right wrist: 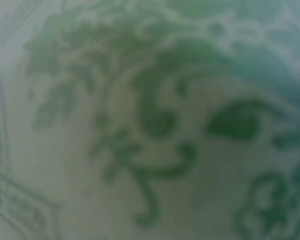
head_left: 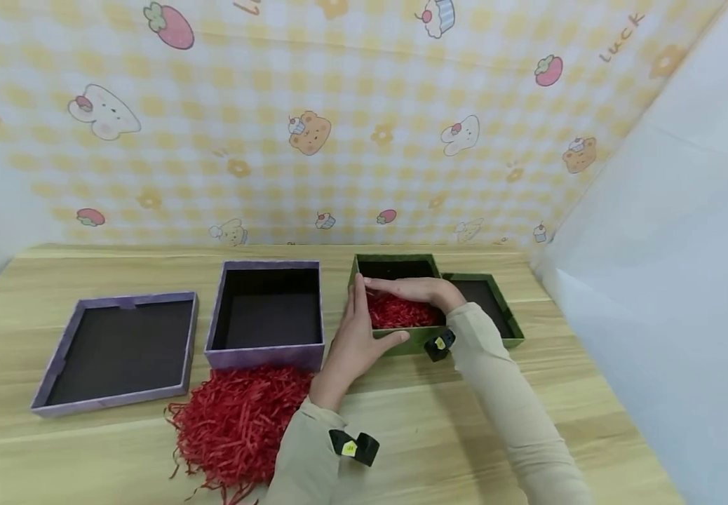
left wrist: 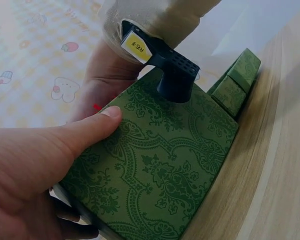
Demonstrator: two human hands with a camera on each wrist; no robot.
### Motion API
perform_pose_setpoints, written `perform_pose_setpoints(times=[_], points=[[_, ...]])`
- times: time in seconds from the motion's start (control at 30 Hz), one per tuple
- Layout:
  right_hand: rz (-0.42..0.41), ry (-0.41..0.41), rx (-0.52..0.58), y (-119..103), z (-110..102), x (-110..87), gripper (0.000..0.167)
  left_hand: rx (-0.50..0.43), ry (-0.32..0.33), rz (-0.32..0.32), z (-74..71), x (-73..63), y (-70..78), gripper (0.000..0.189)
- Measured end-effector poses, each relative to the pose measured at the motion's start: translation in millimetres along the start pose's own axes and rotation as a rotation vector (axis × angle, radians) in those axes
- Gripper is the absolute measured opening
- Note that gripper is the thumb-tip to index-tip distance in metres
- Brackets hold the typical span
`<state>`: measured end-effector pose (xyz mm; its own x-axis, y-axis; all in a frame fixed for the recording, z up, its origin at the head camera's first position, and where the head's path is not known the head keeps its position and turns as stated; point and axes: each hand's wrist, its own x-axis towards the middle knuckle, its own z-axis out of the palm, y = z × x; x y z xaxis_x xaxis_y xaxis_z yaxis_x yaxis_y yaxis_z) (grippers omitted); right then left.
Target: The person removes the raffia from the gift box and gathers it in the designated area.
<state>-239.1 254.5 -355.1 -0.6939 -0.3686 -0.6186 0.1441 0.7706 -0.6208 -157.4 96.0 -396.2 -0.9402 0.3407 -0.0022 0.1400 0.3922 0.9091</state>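
A green patterned box (head_left: 409, 339) stands on the table with red shredded paper (head_left: 402, 313) inside. My left hand (head_left: 356, 342) holds its left front corner, fingers along the left side and thumb across the front. In the left wrist view, that thumb (left wrist: 92, 131) lies against the patterned front wall. My right hand (head_left: 417, 289) reaches in over the box, fingers extended above the red paper, their tips near the left rim. The right wrist view shows only a blurred green pattern (right wrist: 155, 125) close up.
A purple box (head_left: 264, 356) with a dark interior stands left of the green one. Its purple lid (head_left: 114, 403) lies further left, inside facing up. A heap of red shredded paper (head_left: 238, 428) sits before the purple box. The green lid (head_left: 514, 343) lies at the right.
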Motion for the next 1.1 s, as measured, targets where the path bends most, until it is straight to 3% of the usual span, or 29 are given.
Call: perform_pose_setpoints(times=[0.2, 0.43, 0.7, 0.9, 1.1], points=[[-0.057, -0.076, 0.061, 5.0, 3.3, -1.9, 0.075, -0.017, -0.004, 0.012, -2.8, -3.1, -2.7, 0.112], [-0.103, -0.108, -0.082, 8.1, 5.9, 0.4, 0.086, -0.028, 0.012, 0.004, -2.6, -3.0, -5.4, 0.112], [-0.097, -0.121, -0.107, 10.8, 2.0, -4.3, 0.092, -0.088, 0.009, 0.015, 1.2, 0.6, -0.8, 0.115], [-0.116, -0.144, -0.129, 10.0, 2.7, -1.5, 0.079, -0.130, 0.013, -0.001, 2.9, -0.4, -0.4, 0.119], [-0.144, -0.144, -0.183, 6.7, 4.7, 5.8, 0.073, -0.102, 0.009, 0.000, 0.7, 1.5, -1.2, 0.116]])
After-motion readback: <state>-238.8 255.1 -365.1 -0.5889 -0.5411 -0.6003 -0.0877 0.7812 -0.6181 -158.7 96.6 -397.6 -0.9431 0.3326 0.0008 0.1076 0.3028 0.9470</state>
